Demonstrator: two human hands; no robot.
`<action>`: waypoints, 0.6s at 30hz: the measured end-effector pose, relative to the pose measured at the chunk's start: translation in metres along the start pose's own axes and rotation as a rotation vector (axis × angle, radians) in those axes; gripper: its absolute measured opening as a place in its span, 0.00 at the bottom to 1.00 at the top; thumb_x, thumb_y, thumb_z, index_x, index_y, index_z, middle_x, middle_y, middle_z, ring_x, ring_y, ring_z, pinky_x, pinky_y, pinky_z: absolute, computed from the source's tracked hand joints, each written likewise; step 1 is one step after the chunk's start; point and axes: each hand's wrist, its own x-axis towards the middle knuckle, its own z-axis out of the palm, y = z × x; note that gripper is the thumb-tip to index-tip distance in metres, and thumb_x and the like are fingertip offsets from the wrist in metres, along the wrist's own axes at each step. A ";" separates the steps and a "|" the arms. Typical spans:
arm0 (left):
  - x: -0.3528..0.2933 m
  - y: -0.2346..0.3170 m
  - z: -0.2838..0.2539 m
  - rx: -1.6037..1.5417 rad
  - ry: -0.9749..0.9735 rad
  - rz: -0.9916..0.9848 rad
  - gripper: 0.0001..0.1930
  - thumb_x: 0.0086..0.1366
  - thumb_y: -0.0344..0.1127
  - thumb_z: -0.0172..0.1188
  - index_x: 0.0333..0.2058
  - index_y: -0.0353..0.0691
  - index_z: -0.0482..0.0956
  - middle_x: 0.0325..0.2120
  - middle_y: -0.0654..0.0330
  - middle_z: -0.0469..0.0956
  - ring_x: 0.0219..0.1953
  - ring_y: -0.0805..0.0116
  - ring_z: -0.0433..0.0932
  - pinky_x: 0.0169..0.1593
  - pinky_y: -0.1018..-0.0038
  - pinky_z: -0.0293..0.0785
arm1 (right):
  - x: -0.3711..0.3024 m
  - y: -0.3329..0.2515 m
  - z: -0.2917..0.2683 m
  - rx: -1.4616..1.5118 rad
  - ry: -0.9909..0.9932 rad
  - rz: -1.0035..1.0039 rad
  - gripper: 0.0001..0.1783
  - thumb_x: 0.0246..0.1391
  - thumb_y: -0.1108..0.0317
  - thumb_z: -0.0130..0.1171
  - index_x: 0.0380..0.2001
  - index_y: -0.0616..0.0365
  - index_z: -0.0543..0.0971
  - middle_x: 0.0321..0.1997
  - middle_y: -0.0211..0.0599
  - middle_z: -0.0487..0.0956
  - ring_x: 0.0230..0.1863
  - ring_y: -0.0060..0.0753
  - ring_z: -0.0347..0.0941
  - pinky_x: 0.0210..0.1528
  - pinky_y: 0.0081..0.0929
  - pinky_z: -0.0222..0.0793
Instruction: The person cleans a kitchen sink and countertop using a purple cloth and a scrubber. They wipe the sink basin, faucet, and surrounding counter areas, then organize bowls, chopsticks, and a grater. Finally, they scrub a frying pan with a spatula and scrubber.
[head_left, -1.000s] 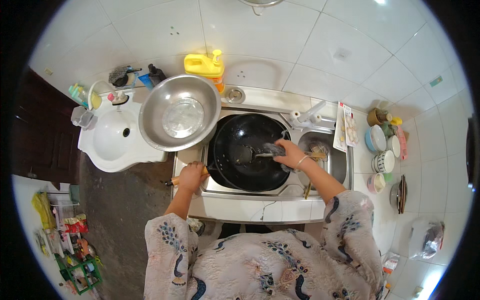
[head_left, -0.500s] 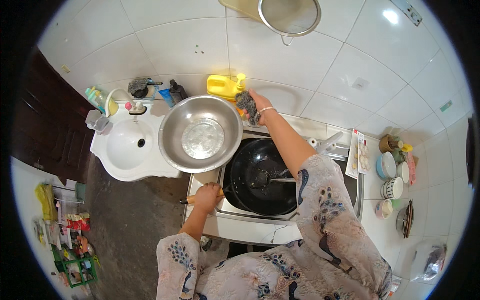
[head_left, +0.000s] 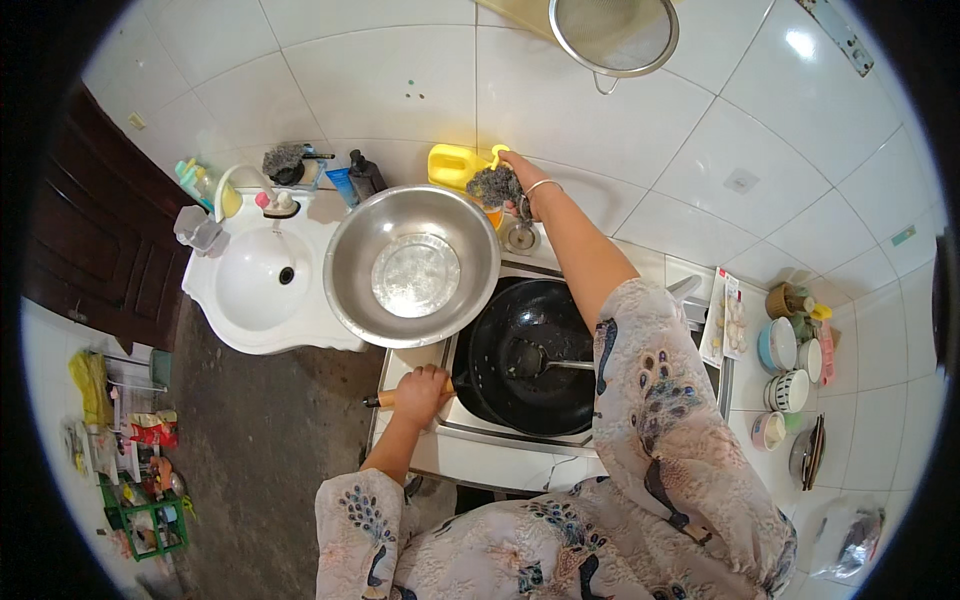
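My left hand is wrapped round the wooden handle of a black wok on the stove. A metal utensil, likely a spatula or ladle, lies inside the wok, its far end hidden behind my right sleeve. Stretched toward the wall, my right hand grips a grey steel wool scrubber. Its fingers are at the pump top of a yellow bottle; whether they press it I cannot tell. The scrubber covers part of the bottle.
A large metal basin rests between the wok and the white sink. Dark and blue bottles line the wall behind. Stacked bowls stand at the right, near a white-and-red package. A strainer hangs above.
My right hand with the scrubber has come closer to the yellow bottle's pump and now overlaps it. The view has shifted slightly; my left hand still holds the wok handle.
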 end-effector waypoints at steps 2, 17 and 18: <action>0.000 0.000 -0.001 0.006 -0.005 -0.001 0.22 0.48 0.48 0.64 0.37 0.42 0.72 0.33 0.58 0.73 0.37 0.60 0.74 0.38 0.66 0.72 | 0.000 -0.002 0.000 0.009 -0.017 0.004 0.24 0.47 0.39 0.49 0.28 0.51 0.73 0.13 0.32 0.71 0.08 0.24 0.60 0.09 0.24 0.56; 0.001 0.001 0.004 0.051 0.014 0.013 0.20 0.50 0.46 0.62 0.39 0.42 0.72 0.37 0.57 0.74 0.38 0.60 0.75 0.38 0.66 0.73 | -0.004 0.025 -0.025 0.115 -0.129 0.031 0.29 0.47 0.36 0.53 0.29 0.53 0.73 0.17 0.33 0.72 0.11 0.24 0.64 0.11 0.24 0.64; 0.002 -0.001 0.006 0.058 -0.022 -0.026 0.19 0.50 0.46 0.61 0.37 0.42 0.72 0.33 0.57 0.73 0.35 0.60 0.75 0.36 0.66 0.72 | -0.011 0.033 -0.032 0.205 -0.182 0.031 0.30 0.47 0.35 0.52 0.30 0.55 0.73 0.17 0.34 0.73 0.11 0.25 0.65 0.12 0.25 0.66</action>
